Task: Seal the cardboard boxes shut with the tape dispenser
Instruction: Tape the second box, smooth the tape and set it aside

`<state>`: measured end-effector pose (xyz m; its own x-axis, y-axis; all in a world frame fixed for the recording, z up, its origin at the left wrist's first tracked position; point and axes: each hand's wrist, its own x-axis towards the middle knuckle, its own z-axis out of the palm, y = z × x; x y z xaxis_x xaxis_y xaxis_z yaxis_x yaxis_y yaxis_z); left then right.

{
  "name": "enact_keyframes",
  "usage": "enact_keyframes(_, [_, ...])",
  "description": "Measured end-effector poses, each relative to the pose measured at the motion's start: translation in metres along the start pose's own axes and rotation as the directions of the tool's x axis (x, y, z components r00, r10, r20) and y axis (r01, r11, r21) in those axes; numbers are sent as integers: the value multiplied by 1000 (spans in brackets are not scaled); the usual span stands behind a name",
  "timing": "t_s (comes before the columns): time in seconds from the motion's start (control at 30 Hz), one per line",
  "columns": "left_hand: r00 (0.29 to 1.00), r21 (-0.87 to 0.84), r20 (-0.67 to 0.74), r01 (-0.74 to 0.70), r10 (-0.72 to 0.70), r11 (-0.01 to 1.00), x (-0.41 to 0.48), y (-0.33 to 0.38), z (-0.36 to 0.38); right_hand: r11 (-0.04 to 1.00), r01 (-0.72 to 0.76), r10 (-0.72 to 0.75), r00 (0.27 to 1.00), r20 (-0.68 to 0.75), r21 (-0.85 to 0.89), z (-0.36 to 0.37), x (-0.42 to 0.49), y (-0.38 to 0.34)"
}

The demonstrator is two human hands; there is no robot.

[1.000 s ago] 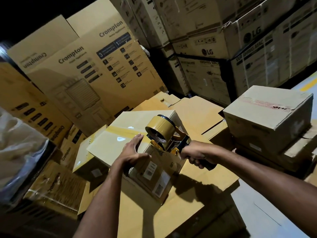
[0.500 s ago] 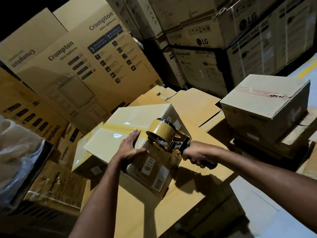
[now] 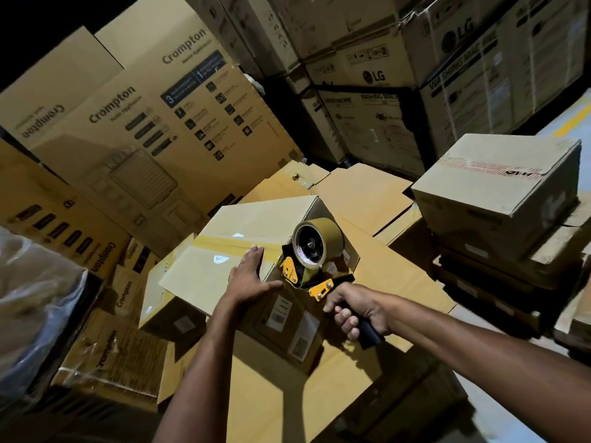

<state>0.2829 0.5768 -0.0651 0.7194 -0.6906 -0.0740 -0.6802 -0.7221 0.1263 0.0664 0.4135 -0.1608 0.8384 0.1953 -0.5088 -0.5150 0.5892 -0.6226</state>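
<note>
A brown cardboard box [image 3: 256,219] with a glossy tape strip across its closed top stands tilted in the middle, white labels on its near side. My left hand [image 3: 248,279] lies flat on the top near the front edge, fingers straight, pressing the flap. My right hand [image 3: 355,310] grips the dark handle of a yellow tape dispenser [image 3: 311,263], whose roll of brown tape [image 3: 316,239] sits at the box's near right corner with the blade end against the box edge.
Flattened cardboard sheets [image 3: 319,394] lie under the box. A sealed box with red-printed tape [image 3: 499,190] tops a stack at the right. Tall Crompton cartons [image 3: 134,123] and LG cartons [image 3: 383,75] wall off the back. Plastic-wrapped goods [image 3: 35,302] sit at the left. Grey floor [image 3: 518,410] shows at the lower right.
The dispenser has turned so the roll's open side faces me, and it has drawn slightly toward the box's front corner. My left hand stays flat on the top.
</note>
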Motion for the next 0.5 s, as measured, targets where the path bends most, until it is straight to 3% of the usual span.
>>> enact_keyframes(0.13, [998, 90, -7, 68, -67, 994, 0, 11, 6, 991, -21, 10, 997, 79, 132, 3, -4, 3])
enact_keyframes(0.27, [996, 74, -11, 87, -87, 993, -3, 13, 5, 974, -53, 23, 990, 138, 218, -6, -13, -4])
enact_keyframes(0.5, [999, 8, 23, 40, -40, 999, -1, 7, -2, 959, 13, -10, 1000, -14, 283, -48, -16, -3])
